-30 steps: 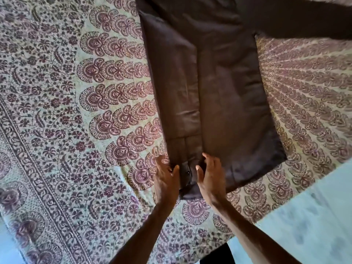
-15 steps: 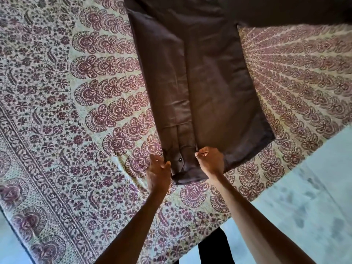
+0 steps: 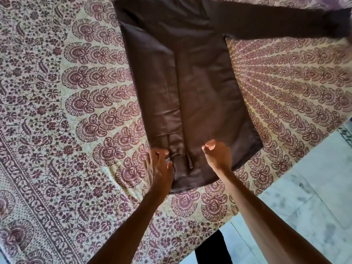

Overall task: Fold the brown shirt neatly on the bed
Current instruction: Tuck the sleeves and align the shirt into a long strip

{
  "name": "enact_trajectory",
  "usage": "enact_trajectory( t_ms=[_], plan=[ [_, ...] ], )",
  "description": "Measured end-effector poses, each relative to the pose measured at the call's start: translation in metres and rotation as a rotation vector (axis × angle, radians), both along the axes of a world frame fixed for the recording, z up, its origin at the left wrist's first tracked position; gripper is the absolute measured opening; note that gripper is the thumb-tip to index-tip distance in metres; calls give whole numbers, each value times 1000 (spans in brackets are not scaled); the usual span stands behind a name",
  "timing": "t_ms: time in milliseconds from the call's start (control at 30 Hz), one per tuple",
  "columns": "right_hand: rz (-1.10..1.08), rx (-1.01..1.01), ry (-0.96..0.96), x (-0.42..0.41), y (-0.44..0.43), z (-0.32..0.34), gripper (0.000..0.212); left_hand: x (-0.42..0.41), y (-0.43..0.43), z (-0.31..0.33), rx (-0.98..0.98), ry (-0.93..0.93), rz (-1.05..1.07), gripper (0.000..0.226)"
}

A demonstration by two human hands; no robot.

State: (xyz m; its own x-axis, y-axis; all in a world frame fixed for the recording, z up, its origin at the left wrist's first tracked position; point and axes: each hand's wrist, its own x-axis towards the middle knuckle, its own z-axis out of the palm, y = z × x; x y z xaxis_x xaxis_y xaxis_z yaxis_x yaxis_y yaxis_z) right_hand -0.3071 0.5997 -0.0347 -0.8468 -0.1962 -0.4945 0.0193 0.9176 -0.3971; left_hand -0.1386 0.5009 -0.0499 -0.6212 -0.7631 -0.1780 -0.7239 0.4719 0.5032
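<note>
Head view, looking down: my brown shirt [image 3: 200, 92] lies flat on the patterned bed [image 3: 57, 130]. Its left side and sleeve are already folded inward; the right sleeve [image 3: 276, 25] lies spread out, far right, unfolded. My left hand [image 3: 158, 168] rests loosely open at the near hem. My right hand [image 3: 217, 155] hovers beside it, fingers curled, gripping nothing. I judge it about half done.

The top edge is cutting off the collar end of the brown shirt [image 3: 200, 88], and its outstretched sleeve [image 3: 276, 25] is running out at the right edge. Motion is blurring the right hand [image 3: 217, 155] (grip unreadable).
</note>
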Motion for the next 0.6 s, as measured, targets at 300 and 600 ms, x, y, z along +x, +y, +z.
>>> enact_trajectory(
  t_ms=[300, 600],
  plan=[
    [80, 62, 237, -134, 23, -6, 52, -144, -39, -18, 72, 95, -368, 19],
    [141, -95, 149, -208, 11, -19, 48, -281, -99, -36, 58, 97, -382, 21]
  ],
)
